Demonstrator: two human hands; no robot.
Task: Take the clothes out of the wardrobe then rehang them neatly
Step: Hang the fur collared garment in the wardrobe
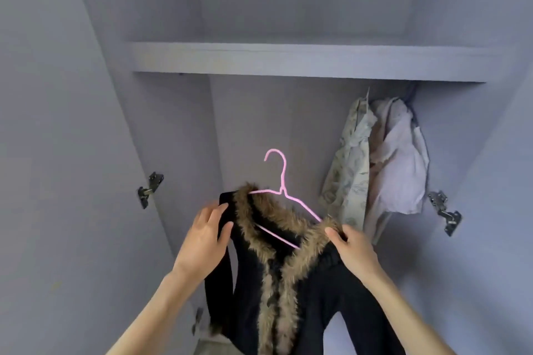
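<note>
Black fur-trimmed cardigan (282, 268) half on pink hanger (281, 190), left hand (206, 235) and right hand (350, 242) fingers pinching shoulders. Could slide off sloped wire if loosened; hook may miss rod, hidden under shelf (302, 62).

Soft, even, bluish light fills my view; faint shadow sits under the grey wooden shelf (288, 62), and straight edges bow outward.

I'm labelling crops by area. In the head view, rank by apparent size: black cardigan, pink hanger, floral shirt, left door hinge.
1. black cardigan, though nearest the camera
2. floral shirt
3. pink hanger, partly hidden
4. left door hinge
</note>
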